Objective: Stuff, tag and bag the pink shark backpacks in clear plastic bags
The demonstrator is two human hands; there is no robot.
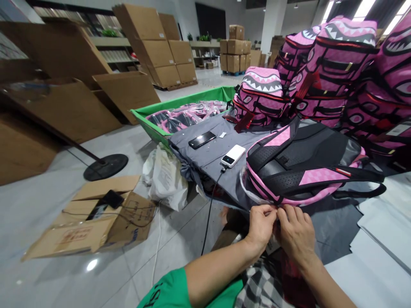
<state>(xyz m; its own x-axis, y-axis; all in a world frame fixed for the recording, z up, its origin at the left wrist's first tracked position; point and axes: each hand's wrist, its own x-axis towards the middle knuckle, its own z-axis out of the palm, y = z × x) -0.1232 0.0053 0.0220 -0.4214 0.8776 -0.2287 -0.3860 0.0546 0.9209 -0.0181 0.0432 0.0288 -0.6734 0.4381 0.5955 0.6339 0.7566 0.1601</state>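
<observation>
Left hand [260, 226] and right hand [296, 234] close together at the lower edge of a pink-and-black backpack [303, 164], fingers [268, 210] narrow and pinched on that edge or on the clear plastic [246, 182] beside it; which of the two, impossible to tell. Backpack flat on a grey cloth [208, 160], straps uppermost, just beside a white power bank [233, 156] and near a phone [202, 140]. Beyond, plastic-wrapped backpacks [186, 117] in a green bin [183, 102]; on the right, a tall pile of pink backpacks [337, 72] with no wrapping visible.
</observation>
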